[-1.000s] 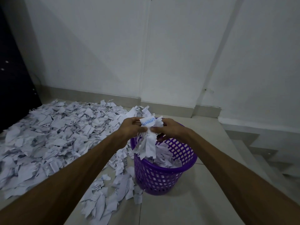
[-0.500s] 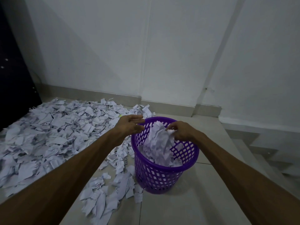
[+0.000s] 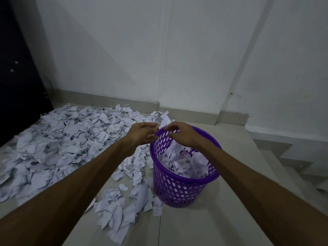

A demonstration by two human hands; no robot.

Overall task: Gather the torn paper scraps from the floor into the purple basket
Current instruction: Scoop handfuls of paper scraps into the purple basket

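A purple perforated basket point(image 3: 179, 190) stands on the tiled floor, more than half filled with white torn scraps point(image 3: 186, 164). My left hand point(image 3: 142, 134) hovers at the basket's far left rim, fingers spread and relaxed, holding nothing. My right hand point(image 3: 181, 134) hangs over the basket's far rim, fingers loosely bent and empty. A wide layer of torn paper scraps point(image 3: 58, 144) covers the floor to the left. A smaller pile of scraps point(image 3: 122, 210) lies just left of the basket's foot.
A white wall with a tiled skirting point(image 3: 186, 115) runs behind. A dark door or panel point(image 3: 16, 71) stands at the far left. Steps point(image 3: 298, 162) drop away on the right. Bare floor tiles point(image 3: 204, 226) lie in front of the basket.
Both hands held a bundle of scraps over the basket a second ago. The bundle has dropped in, and the empty hands have lifted toward the far left rim.
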